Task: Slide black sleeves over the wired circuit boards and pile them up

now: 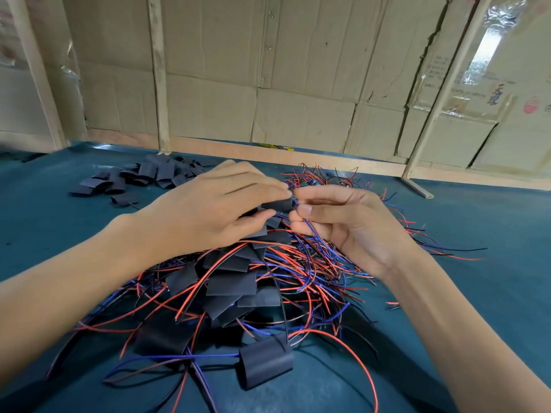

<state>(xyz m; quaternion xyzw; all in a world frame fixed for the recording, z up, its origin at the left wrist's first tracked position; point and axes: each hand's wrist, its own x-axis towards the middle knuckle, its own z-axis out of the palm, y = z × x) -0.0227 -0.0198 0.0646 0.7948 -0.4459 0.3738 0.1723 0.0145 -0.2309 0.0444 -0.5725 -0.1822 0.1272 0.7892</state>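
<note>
Step in hand: sleeving one board — the black sleeve is held up over the heap, its open end facing the wire bundle.
Left hand: fingers curled, thumb below and fingertips above, pinching the sleeve at its right end.
Right hand: fingers curled, pinching the red and blue wires just beside the sleeve's mouth; the circuit board itself is all but hidden between the fingertips, so how far it is in, I cannot tell.
Next move: likely to feed board and wires through and draw the sleeve over — it calls for keeping the mouth open and the wires bunched.
Finished pile: sleeved boards with trailing wires, directly below the hands on the blue table.
Spare sleeves: heaped at far left.
Unsleeved boards: tangled beyond the right hand.
</note>
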